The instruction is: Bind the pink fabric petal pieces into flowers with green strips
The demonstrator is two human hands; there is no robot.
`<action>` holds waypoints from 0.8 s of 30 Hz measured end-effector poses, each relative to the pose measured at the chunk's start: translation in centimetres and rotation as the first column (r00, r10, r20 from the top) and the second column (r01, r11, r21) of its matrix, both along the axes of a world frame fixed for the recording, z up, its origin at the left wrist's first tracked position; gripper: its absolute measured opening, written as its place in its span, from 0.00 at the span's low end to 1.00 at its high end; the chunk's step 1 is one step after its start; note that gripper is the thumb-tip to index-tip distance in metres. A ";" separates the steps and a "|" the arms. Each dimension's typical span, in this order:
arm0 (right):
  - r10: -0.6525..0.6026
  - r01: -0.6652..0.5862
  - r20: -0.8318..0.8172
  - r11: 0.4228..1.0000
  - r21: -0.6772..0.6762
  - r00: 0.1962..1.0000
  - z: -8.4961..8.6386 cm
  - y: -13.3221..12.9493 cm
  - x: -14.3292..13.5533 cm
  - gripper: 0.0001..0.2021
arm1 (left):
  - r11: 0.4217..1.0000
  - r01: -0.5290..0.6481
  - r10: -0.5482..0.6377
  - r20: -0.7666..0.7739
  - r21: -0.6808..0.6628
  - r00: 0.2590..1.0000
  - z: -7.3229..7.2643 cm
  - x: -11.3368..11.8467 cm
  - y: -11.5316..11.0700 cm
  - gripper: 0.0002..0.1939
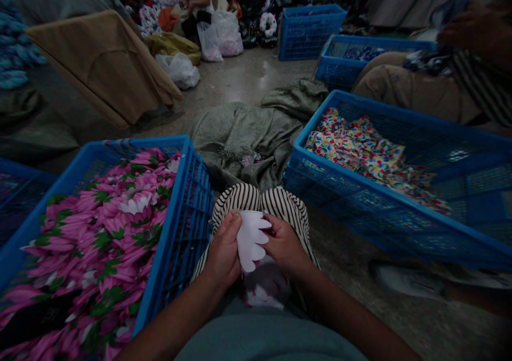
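Over my lap I hold a white fabric piece with scalloped, petal-like edges, its pink side showing slightly at the rim. My left hand is closed on its left edge, thumb on top. The fingers of my right hand pinch at the scalloped right side, partly hidden behind the petals. Below it, on my lap, lies more white and pink fabric, shadowed and partly covered. To my left, a blue crate is full of pink fabric flowers with green leaves.
At right stands a blue crate of multicoloured dotted fabric. Ahead, grey-green sacking lies on the floor. A brown cloth-covered board leans at upper left. Another person's hand works at upper right; further crates stand behind.
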State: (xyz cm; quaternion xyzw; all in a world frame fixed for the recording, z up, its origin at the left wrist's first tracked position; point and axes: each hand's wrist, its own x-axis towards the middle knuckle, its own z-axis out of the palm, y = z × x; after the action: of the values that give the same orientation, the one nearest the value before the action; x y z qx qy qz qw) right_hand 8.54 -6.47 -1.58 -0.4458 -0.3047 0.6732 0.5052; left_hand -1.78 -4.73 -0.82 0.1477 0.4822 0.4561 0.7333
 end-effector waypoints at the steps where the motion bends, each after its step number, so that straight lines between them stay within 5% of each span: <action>1: -0.003 0.003 0.017 1.000 -0.007 1.000 -0.1 0.1 -0.1 0.08 | 0.997 0.035 -0.030 -0.083 0.062 0.996 -0.2 0.0 -0.1 0.08; 5: -0.088 0.089 0.022 0.996 -0.015 0.996 -0.4 0.2 -0.1 0.09 | 0.926 0.215 -0.045 -0.475 0.311 0.879 -0.5 -0.9 -0.5 0.16; 8: -0.156 0.155 0.124 0.988 0.011 0.980 -0.5 0.3 0.2 0.08 | 0.782 0.360 0.046 -0.623 0.509 0.781 0.3 -1.7 -0.8 0.30; 10: -0.157 0.149 0.214 0.988 0.050 0.964 -0.5 0.4 0.3 0.04 | 0.726 0.495 -0.064 -0.669 0.478 0.740 0.8 -1.9 -1.0 0.31; 12: -0.135 0.117 0.244 0.989 0.086 0.960 -0.2 0.4 0.4 0.03 | 0.771 0.530 -0.207 -0.649 0.352 0.732 0.8 -1.8 -1.1 0.23; 16: -0.067 0.060 0.071 0.994 0.090 0.995 0.3 0.1 0.9 0.08 | 0.936 0.305 -0.200 -0.448 0.175 0.872 -0.1 -1.7 -0.4 0.10; 19: 0.027 -0.019 -0.125 0.998 0.064 0.992 0.0 -0.6 1.8 0.11 | 0.983 0.186 -0.185 -0.093 0.001 0.978 0.0 -2.4 0.8 0.04; 21: 0.032 -0.028 -0.293 0.999 0.018 0.956 -0.7 -1.3 2.2 0.10 | 0.965 0.240 -0.211 0.230 -0.107 0.950 0.7 -2.9 1.5 0.07; 24: 0.019 -0.089 -0.564 0.991 -0.097 0.826 -1.8 -2.0 1.7 0.09 | 0.931 0.365 -0.281 0.610 -0.014 0.740 1.9 -3.3 2.0 0.11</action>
State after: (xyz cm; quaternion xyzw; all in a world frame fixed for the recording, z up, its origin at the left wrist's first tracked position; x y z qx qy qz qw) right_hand 10.28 -8.44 -3.34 -0.2488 -0.1147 0.8053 0.5258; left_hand -5.05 -2.72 1.07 0.0285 0.2219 0.3116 0.9235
